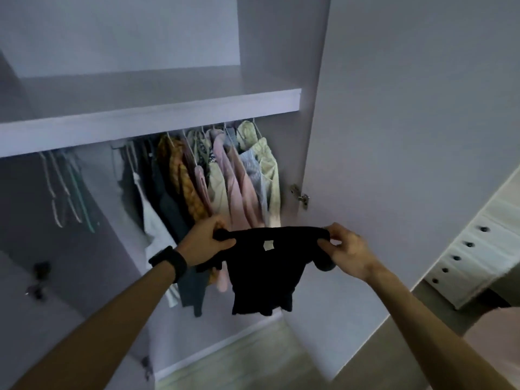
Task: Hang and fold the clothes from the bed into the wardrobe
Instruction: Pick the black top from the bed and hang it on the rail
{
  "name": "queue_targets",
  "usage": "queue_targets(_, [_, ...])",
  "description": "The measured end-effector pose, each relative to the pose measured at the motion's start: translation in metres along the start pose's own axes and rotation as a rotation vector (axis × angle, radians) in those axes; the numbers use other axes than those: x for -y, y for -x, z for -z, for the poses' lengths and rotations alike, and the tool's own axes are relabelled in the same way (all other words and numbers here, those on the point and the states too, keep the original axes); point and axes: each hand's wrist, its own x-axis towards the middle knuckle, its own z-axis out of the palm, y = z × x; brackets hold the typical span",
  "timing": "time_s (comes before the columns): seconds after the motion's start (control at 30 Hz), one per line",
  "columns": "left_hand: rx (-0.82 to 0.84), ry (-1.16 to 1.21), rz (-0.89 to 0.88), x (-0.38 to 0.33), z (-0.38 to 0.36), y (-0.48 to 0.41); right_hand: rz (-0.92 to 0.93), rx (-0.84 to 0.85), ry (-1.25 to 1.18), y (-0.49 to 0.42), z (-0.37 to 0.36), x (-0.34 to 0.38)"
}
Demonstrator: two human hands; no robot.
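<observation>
A small black top (261,274) with a white neck label hangs in front of the open wardrobe (152,119). My left hand (205,240) grips its left shoulder and my right hand (346,249) pinches its right shoulder, stretching the neckline between them. Behind the top, several garments (222,175) in yellow, pink, cream and grey hang on hangers from the rail under the shelf.
Several empty hangers (64,187) hang at the left of the rail. The white wardrobe door (408,122) stands open on the right, with a hinge (301,195) beside the clothes. A white tufted bed edge (472,249) shows at the far right. Pale floor (239,361) lies below.
</observation>
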Motion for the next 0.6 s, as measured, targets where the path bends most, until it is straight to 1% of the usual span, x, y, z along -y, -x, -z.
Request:
queue_targets(0.1, [-0.208, -0.018, 0.061, -0.006, -0.001, 0.016, 0.143, 0.067, -0.079, -0.021, -0.013, 0.022])
queue_targets(0.17, [-0.300, -0.033, 0.086, -0.019, 0.002, 0.027, 0.246, 0.101, -0.132, -0.032, -0.022, 0.042])
queue_targets(0.23, [-0.303, -0.093, 0.059, -0.031, 0.003, 0.037, 0.353, 0.160, -0.205, -0.036, -0.032, 0.062])
queue_targets(0.3, [-0.312, -0.165, 0.032, -0.043, 0.004, 0.052, 0.470, 0.270, -0.238, -0.037, -0.044, 0.089])
queue_targets(0.37, [-0.305, -0.194, 0.033, -0.051, 0.004, 0.063, 0.533, 0.322, -0.270, -0.036, -0.057, 0.108])
queue_targets(0.4, [-0.345, -0.207, 0.056, -0.050, 0.008, 0.076, 0.573, 0.369, -0.307, -0.033, -0.068, 0.122])
queue_targets(0.5, [-0.464, -0.243, 0.072, -0.047, 0.022, 0.105, 0.607, 0.494, -0.386, -0.028, -0.090, 0.151])
queue_targets(0.6, [-0.489, -0.248, 0.120, -0.037, 0.045, 0.136, 0.646, 0.614, -0.379, -0.023, -0.110, 0.183])
